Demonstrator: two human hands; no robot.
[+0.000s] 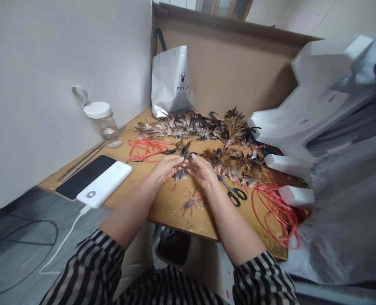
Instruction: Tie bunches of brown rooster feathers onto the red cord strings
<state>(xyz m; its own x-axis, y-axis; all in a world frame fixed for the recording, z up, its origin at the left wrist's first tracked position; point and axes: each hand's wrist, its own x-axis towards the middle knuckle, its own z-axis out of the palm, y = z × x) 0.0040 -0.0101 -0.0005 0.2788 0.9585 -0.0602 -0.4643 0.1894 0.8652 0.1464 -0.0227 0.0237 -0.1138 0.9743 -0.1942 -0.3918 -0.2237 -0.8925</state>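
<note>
Over the tabletop (170,207), the left hand (168,168) and right hand (204,171) pinched a small feather bundle (184,149) between fingertips, likely light, soft, easily bent, best gripped by its quills.

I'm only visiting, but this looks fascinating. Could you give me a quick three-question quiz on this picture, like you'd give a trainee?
1. What do the left hand and right hand hold between them?
2. True or false: the scissors lie to the left of both hands.
3. Fill in the blank: the white power bank lies right beside a dark ____.

Key
1. A small bunch of feathers.
2. False; the scissors lie to the right of them.
3. Phone.
</note>
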